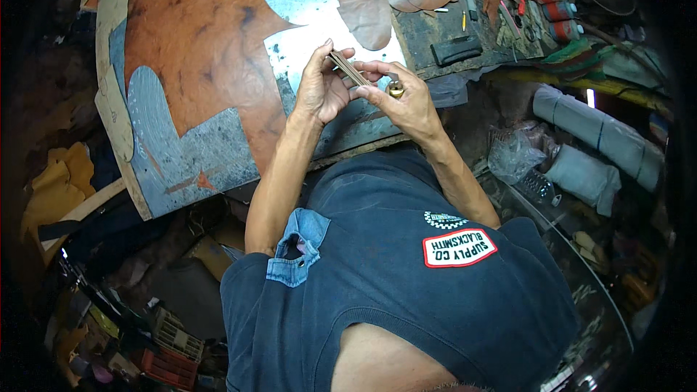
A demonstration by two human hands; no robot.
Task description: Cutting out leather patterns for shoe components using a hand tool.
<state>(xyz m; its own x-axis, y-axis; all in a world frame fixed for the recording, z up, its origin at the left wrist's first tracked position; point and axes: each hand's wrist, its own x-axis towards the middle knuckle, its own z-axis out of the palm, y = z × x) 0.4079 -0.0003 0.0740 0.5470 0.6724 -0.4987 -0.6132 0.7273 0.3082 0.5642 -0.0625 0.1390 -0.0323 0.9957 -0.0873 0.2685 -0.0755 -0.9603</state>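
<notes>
Above the near edge of the workbench, I hold a small stack of thin brown flat pieces [350, 69], seen nearly edge-on and slanting down to the right. They look like leather, but the material is hard to be sure of. My left hand [323, 96] grips the upper left end, thumb along the edge. At the lower right end, my right hand [410, 105] pinches the stack between thumb and fingers. A small round brass-coloured thing [396, 89] shows at the right hand's fingers; its kind is unclear. Beyond the hands lies a rounded brown leather piece [365, 16].
A large brown leather hide [200, 36] covers much of the metal-topped workbench [210, 149]. At the back right are a dark case [456, 51], a yellow pencil [464, 22] and several red-labelled bottles [559, 11]. Plastic-wrapped rolls [599, 134] lie to my right.
</notes>
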